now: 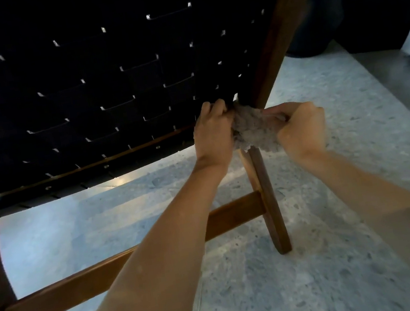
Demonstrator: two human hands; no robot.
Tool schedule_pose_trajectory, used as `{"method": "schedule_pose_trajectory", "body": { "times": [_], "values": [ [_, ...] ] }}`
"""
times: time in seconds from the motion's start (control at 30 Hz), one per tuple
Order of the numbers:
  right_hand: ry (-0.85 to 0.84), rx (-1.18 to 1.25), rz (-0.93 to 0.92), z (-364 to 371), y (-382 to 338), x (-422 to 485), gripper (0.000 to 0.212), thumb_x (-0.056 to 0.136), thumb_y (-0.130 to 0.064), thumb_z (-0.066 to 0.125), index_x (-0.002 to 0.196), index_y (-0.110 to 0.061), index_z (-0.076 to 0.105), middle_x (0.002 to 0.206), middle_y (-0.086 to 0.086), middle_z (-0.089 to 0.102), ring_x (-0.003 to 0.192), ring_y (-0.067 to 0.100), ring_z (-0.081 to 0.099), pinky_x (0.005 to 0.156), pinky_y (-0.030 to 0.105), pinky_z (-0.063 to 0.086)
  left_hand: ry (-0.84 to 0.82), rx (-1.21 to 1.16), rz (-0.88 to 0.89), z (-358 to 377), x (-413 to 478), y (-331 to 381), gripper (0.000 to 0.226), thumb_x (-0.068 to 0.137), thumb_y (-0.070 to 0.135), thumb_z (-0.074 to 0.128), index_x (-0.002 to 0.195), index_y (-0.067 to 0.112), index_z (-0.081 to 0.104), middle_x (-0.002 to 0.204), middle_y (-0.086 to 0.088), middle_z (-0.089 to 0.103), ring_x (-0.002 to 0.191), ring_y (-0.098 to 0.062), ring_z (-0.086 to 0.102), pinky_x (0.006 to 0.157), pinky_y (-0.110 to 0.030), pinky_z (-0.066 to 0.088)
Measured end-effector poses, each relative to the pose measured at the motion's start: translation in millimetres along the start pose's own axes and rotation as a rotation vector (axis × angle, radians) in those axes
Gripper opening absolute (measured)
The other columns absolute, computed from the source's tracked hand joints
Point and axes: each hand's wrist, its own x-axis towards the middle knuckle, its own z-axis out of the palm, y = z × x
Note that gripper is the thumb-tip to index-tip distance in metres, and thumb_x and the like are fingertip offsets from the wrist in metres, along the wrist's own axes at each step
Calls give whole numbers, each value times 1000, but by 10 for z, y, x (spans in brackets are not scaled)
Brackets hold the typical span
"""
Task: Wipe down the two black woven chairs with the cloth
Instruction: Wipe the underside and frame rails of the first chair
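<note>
Cloth [254, 130] is bunched, gripped between my left hand [212, 132] and right hand [300, 125], at the lower corner of one black woven chair [79, 94], against its rear leg [269, 198]. I judge this chair part-wiped; the second is not in view.

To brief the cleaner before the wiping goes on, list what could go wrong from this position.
1. The left hand and right hand both grip the cloth around one rear post. A hard tug might slide or tip the chair on the smooth floor.
2. The fluffy cloth could snag where the black webbing meets the frame.
</note>
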Motion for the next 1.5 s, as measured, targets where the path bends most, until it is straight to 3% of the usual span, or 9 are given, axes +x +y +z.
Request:
{"method": "schedule_pose_trajectory", "body": {
  "times": [0.1, 0.33, 0.43, 0.63, 0.83, 0.97, 1.23, 1.43, 1.5],
  "values": [
    [-74, -34, 27, -2, 14, -76, 27, 88, 2, 57, 100, -12, 76, 97, 0, 73, 76, -2, 56, 64, -9, 35, -60, 14, 58, -58, -9, -40, 31, 93, 7, 49, 121, 9, 64, 111, -3, 54, 109, -22, 43, 70, -26, 40],
    [-194, 36, 33, -368, -97, -238, 22, 89, -6, 60, 94, -20, 76, 85, -15, 68, 76, -7, 60, 71, 1, 44, -233, -85, 21, -234, -303, 67, 37, 91, 11, 55, 128, 15, 59, 118, 0, 50, 116, -20, 38, 93, -33, 45],
    [-119, 106, -38, -649, -214, -284, 13, 89, -13, 66, 91, -24, 74, 79, -26, 63, 79, -13, 59, 71, 2, 43, -49, -280, -50, -433, -343, 198, 43, 85, 7, 66, 126, 17, 61, 117, 2, 53, 111, -14, 41, 94, -18, 37],
    [110, 259, -213, -1219, -738, -184, 17, 89, -13, 66, 95, -29, 69, 88, -25, 66, 87, -8, 62, 72, 6, 45, 268, -485, -38, -1095, -54, 646, 52, 79, 3, 71, 128, 18, 59, 120, 13, 46, 115, -11, 45, 100, -2, 24],
    [315, 334, -451, -1693, -1235, 34, 17, 94, -13, 61, 108, -17, 68, 101, -11, 68, 96, 1, 63, 80, 19, 52, 544, -670, -51, -1640, 272, 1156, 52, 82, 3, 69, 131, 14, 56, 132, -1, 51, 125, -13, 46, 107, -29, 40],
    [362, 368, -460, -1784, -1396, 195, 19, 93, -9, 60, 110, -11, 67, 108, -5, 67, 103, 1, 61, 86, 23, 52, 671, -654, -51, -1762, 481, 1316, 49, 84, 3, 66, 131, 10, 57, 133, -7, 53, 125, -15, 48, 106, -24, 39],
    [350, 428, -298, -1561, -1305, 562, 19, 85, 1, 62, 97, -13, 64, 100, 2, 64, 92, 1, 60, 80, 12, 49, 590, -610, 47, -1486, 666, 1183, 47, 75, -2, 74, 120, -1, 62, 121, -14, 63, 114, -8, 51, 103, -17, 41],
    [184, 339, -109, -1022, -817, 482, 23, 80, 4, 60, 88, -18, 64, 90, -9, 59, 82, -13, 54, 73, 4, 41, 418, -749, -147, -891, 348, 934, 40, 76, -11, 69, 115, -2, 65, 117, -14, 64, 105, -8, 58, 93, -4, 40],
    [128, 328, -48, -809, -607, 428, 22, 82, 3, 62, 87, -18, 64, 88, -9, 60, 80, -11, 55, 69, 2, 41, 337, -662, -201, -654, 282, 811, 36, 77, -9, 66, 112, 0, 68, 114, -11, 66, 106, -14, 61, 95, -13, 45]
  ]
}}
